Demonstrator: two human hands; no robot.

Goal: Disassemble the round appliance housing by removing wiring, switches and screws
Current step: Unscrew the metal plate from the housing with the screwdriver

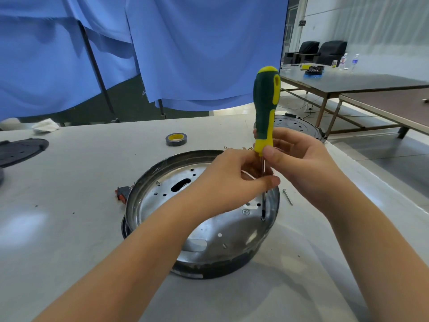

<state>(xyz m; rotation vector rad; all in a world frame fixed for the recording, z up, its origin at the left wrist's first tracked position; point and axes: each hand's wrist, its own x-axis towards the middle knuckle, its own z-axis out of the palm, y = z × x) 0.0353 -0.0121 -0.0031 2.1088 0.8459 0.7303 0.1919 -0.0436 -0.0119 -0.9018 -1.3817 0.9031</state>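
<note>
Tape roll (176,139) beyond round housing (202,214)

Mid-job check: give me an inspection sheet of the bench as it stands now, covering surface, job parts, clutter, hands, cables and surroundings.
Surface: pale table, a few dark specks.
Job's things: round metal housing lies open side up; screwdriver stands upright, tip at a screw near the right inner wall; another screw still seated; red switch sits at the housing's left rim.
Clutter: tape roll, loose long screw, crumpled cloth, dark round plate, perforated metal disc.
Hands: right hand grips the lower handle; left hand pinches around the shaft.
Cables: nothing seen on the bench.
Surroundings: blue curtains, another table with bottles, black chairs.
</note>
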